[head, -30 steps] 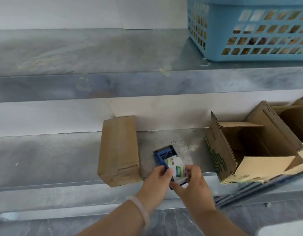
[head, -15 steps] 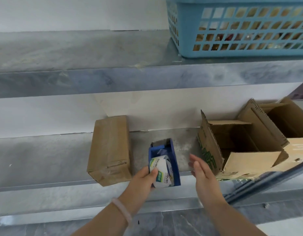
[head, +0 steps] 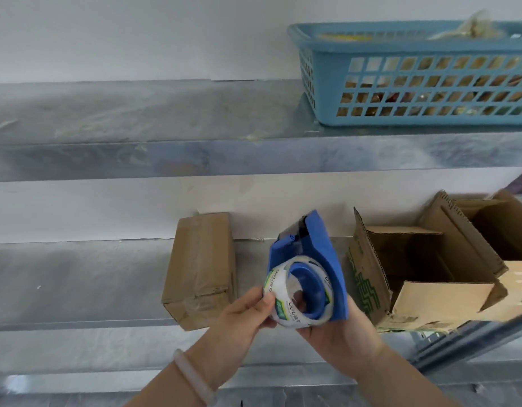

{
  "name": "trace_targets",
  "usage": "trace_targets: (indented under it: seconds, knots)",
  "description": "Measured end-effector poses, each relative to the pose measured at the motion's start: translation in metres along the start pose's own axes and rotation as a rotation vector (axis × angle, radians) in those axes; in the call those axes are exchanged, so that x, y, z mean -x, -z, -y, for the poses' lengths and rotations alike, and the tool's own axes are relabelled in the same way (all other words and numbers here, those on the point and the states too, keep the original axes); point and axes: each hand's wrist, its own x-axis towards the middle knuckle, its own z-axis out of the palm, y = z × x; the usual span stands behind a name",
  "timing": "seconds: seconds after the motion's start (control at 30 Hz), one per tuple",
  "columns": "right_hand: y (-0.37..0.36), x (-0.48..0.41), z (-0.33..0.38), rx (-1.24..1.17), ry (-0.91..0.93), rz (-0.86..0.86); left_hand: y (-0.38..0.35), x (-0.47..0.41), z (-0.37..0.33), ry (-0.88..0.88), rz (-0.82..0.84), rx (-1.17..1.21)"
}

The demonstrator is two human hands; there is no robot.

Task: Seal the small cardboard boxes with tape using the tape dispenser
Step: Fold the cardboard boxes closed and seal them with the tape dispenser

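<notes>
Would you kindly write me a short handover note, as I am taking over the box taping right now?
Left hand: pinches the tape roll at its edge.
Right hand: holds the blue tape dispenser from below, above the front of the lower shelf.
Done: the closed box, left of the dispenser, appears to be taped already.
Left: the open box on the right has its flaps up and shows no tape. A second open box sits behind it. Both need closing and sealing.
</notes>
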Motion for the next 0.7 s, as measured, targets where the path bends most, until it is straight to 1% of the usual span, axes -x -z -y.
trace_targets:
  seconds: [0.07, 0.17, 0.23, 0.27, 0.33, 0.4, 0.43, 0.5, 0.57, 0.6, 0.7]
  knots:
    - [-0.006, -0.001, 0.006, -0.005, 0.031, 0.052, 0.0, 0.002, 0.003, 0.057, -0.008, -0.048]
    - [-0.014, 0.001, 0.022, -0.039, 0.031, 0.085, 0.002, 0.005, 0.009, 0.16, 0.058, 0.035]
    - [-0.018, 0.002, 0.034, 0.028, 0.052, 0.16, 0.003, 0.005, 0.008, 0.208, 0.082, 0.04]
    - [-0.02, 0.003, 0.039, 0.078, 0.067, 0.187, 0.004, 0.004, 0.007, 0.205, 0.05, 0.004]
    - [-0.024, 0.007, 0.049, 0.219, 0.106, 0.229, 0.006, 0.0, 0.001, 0.163, -0.095, -0.059]
    - [-0.03, 0.011, 0.054, 0.367, 0.149, 0.274, 0.01, -0.004, -0.013, 0.107, -0.231, 0.056]
    - [-0.032, 0.013, 0.056, 0.43, 0.168, 0.28, 0.013, -0.005, -0.022, 0.11, -0.251, 0.15]
    - [-0.032, 0.012, 0.059, 0.529, 0.188, 0.265, 0.023, -0.005, -0.042, 0.196, -0.201, 0.254]
    - [-0.034, 0.01, 0.062, 0.64, 0.213, 0.276, 0.032, -0.006, -0.057, 0.297, -0.14, 0.204]
    - [-0.036, 0.009, 0.063, 0.691, 0.221, 0.281, 0.036, -0.007, -0.061, 0.315, -0.134, 0.148]
    - [-0.044, 0.008, 0.067, 0.85, 0.236, 0.301, 0.041, -0.007, -0.067, 0.284, -0.168, -0.006]
